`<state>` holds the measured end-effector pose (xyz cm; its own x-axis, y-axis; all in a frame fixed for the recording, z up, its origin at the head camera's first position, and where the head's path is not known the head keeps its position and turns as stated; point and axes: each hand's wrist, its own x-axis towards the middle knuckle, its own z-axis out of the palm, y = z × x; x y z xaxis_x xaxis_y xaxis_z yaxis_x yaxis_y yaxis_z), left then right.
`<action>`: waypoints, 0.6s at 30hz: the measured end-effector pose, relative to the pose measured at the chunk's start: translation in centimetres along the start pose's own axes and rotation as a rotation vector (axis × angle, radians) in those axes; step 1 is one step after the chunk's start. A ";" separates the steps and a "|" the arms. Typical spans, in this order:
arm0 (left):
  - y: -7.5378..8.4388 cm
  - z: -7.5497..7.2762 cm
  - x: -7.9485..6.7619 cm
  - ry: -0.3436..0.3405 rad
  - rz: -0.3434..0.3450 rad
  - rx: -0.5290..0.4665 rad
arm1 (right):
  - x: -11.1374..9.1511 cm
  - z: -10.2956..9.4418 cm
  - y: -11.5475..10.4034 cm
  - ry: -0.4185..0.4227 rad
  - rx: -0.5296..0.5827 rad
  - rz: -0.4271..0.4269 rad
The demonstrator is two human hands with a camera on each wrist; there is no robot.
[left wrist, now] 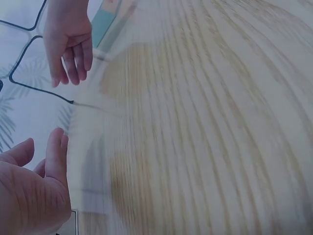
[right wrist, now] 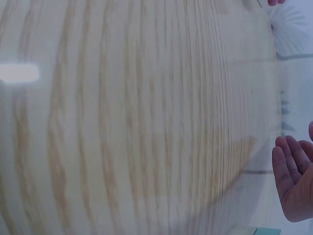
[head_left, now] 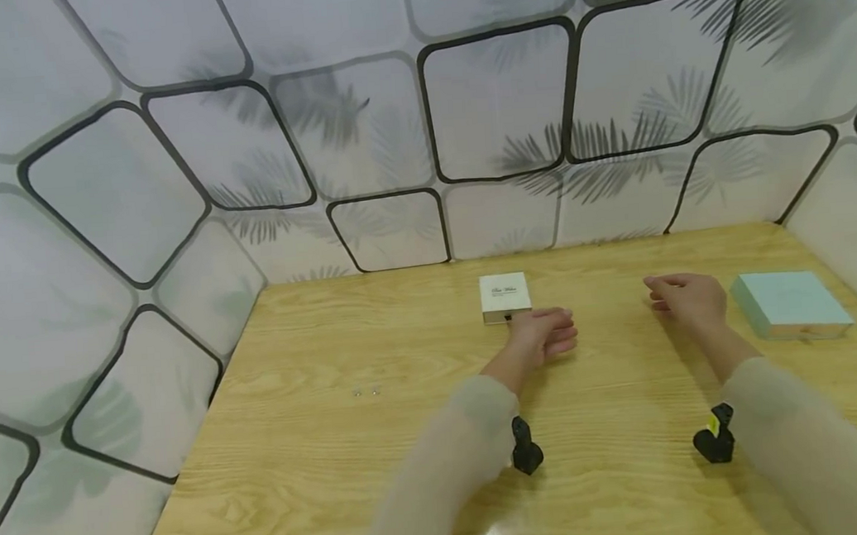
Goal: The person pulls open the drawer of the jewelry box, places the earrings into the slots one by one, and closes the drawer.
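Holding nothing, the left hand (head_left: 543,334) hangs with loosely extended fingers at the near right corner of the white box (head_left: 504,289); the two overlap from the head view, so I cannot tell whether they touch. The right hand (head_left: 692,300) is likewise without a grip, well to the right of the white box, its fingers gently bent with nothing between them. The wrist views show both hands relaxed, with bare palms and no pinch, which suggests poised hands rather than hands bearing any weight. Out from the grips, the white box lies flat with its lettered face upward, probably so placed because its broad face gives it a steady base. The mint box (head_left: 796,296) also lies flat, far to the right of the white box and just beyond the right hand, perhaps set there to leave room between the two. Two tiny clear pieces (head_left: 376,390) rest close together to the left of the white box and nearer the person; they are too small to identify, and their pairing looks deliberate. Everything lies on the wooden table (head_left: 323,474), and behind the white box rises a patterned wall (head_left: 360,140).
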<state>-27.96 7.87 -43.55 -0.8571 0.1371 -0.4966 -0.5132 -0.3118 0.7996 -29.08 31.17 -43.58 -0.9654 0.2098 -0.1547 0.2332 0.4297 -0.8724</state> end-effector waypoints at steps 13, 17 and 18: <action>0.8 2.1 0.2 0.012 0.017 -0.041 | 0.5 -3.2 -0.5 0.095 -0.062 -0.005; 0.7 3.5 0.0 0.023 0.022 -0.046 | 0.7 -5.1 -0.4 0.135 -0.102 0.021; 0.7 3.8 -0.1 0.024 0.026 -0.043 | 0.8 -5.6 -0.4 0.149 -0.104 0.032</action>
<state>-28.44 11.26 -41.66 -0.8684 0.1062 -0.4843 -0.4881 -0.3549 0.7974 -29.29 36.08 -40.79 -0.9311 0.3493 -0.1049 0.2820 0.5072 -0.8144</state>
